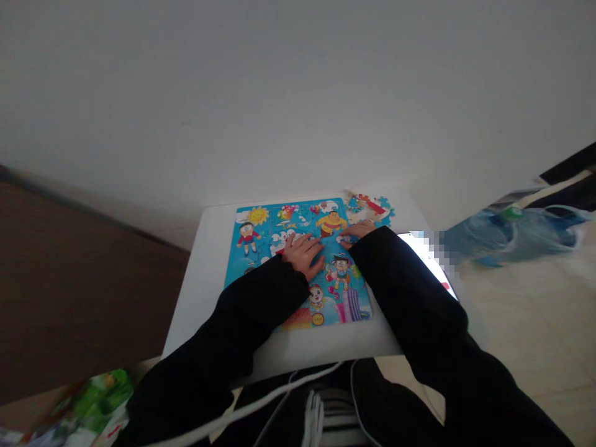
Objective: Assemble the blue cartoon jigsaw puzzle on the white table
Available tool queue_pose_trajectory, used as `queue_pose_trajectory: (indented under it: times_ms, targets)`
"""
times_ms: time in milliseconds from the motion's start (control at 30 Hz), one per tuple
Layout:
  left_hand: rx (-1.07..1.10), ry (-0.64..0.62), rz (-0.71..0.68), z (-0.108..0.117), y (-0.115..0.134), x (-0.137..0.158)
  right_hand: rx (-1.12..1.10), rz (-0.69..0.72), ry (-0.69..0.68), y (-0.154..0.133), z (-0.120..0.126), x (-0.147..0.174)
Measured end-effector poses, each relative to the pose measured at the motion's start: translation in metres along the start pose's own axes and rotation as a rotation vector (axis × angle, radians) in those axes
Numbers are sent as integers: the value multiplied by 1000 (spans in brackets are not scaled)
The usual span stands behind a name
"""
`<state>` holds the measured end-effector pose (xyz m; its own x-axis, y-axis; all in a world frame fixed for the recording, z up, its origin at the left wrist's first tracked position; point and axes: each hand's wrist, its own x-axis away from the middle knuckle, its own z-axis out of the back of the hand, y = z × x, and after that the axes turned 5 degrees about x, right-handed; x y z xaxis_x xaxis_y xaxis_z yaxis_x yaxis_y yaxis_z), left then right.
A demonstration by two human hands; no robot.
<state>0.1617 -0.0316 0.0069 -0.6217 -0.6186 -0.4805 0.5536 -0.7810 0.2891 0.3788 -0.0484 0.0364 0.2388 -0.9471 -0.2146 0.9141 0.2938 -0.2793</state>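
A blue cartoon jigsaw puzzle (356, 310) lies flat on a small white table, with most of its picture filled in. My left hand (303, 253) rests palm down on its middle, fingers spread over the white-faced figure. At the puzzle's right side, my right hand (359, 232) has its fingertips drawn together round what looks like a small white-and-blue puzzle piece (344, 239), low over the board. The sleeve hides part of that hand. Just beyond it, several loose puzzle pieces (379, 208) lie in a heap at the board's upper right.
The white table (195, 273) stands against a pale wall (298, 112). A phone with a lit screen (431, 261) lies by my right forearm. Plastic bags (516, 230) are off to the right, a dark brown panel (84, 279) to the left. A white cable (279, 391) crosses my lap.
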Motion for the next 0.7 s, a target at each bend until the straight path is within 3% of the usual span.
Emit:
queue_pose_trajectory:
  times_ms: [200, 500, 700]
  targets:
    - [1, 39, 8, 1, 1, -1, 1, -45, -33, -4, -1, 0]
    - [45, 43, 38, 9, 6, -4, -87, 61, -226, -6, 0, -5]
    - [33, 37, 43, 10, 7, -5, -60, 83, -227, -8, 1, -8]
